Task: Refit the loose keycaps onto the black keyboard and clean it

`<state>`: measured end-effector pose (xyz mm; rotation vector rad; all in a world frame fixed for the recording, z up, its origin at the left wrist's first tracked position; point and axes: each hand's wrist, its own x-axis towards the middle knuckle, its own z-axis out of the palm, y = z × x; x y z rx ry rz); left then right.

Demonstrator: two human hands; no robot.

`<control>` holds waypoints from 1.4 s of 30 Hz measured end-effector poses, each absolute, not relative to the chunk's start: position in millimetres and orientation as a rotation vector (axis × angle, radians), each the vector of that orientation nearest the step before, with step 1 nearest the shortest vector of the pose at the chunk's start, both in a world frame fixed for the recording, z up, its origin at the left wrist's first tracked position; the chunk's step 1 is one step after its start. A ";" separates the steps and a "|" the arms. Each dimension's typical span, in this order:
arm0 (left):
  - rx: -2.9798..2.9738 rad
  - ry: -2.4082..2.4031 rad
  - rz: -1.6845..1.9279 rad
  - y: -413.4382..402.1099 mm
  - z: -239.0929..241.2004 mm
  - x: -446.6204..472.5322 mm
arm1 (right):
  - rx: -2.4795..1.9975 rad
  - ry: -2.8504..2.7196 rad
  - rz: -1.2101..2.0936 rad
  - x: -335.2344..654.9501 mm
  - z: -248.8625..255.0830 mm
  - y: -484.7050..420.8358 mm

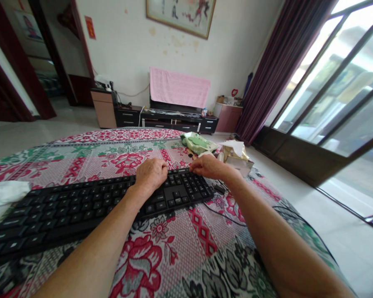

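A long black keyboard [81, 207] lies across a table covered with a red, green and white floral cloth [174, 248]. My left hand [151, 174] rests knuckles-up on the keys near the keyboard's right end, fingers curled down over its far edge. Close by, my right hand [208, 166] is at the far right corner of the keyboard, fingers bent and pressed onto that edge. A thin black cable [224, 215] runs from the keyboard's right end across the cloth towards me.
A green packet [199, 142], crumpled white paper [234, 145] and a gold-foil box [239, 159] lie past my right hand. A white tissue [6, 192] lies at the left. Behind are a TV stand with a pink cloth [178, 87], purple curtains and glass doors.
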<state>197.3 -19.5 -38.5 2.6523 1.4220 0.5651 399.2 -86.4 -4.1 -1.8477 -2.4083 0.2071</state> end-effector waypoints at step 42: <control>2.690 1.443 0.533 -21.3 -37.9 196.6 | -1.883 -2.318 0.442 415.8 -8.2 -85.9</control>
